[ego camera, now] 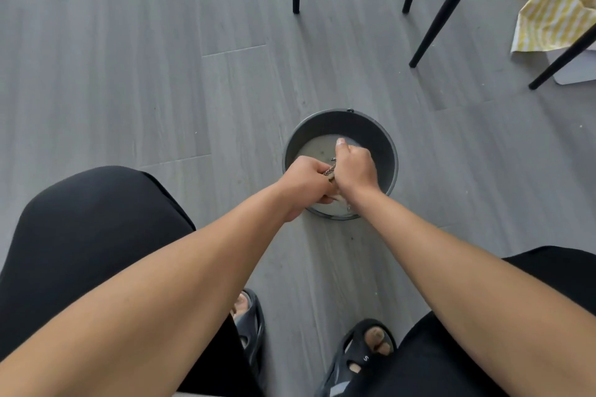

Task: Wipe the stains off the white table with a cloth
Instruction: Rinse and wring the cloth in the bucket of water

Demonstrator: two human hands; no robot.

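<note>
Both fists are clenched tight: the left grip (306,180) and right grip (354,167) squeeze a small cloth (329,170) between them. It is a bunched, checked scrap, mostly hidden by fingers, over a round dark bucket (392,151) of cloudy water (310,151). The bucket stands on the floor (161,74), matte grey wood-grain planks. Slim black tapered legs (445,6) and crumpled yellow patterned fabric (554,10) occupy the far right.

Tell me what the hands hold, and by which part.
The left hand and right hand both grip a bunched cloth above the bucket, side by side. Only a patterned bit shows between them, so which part each grips cannot be told.
</note>
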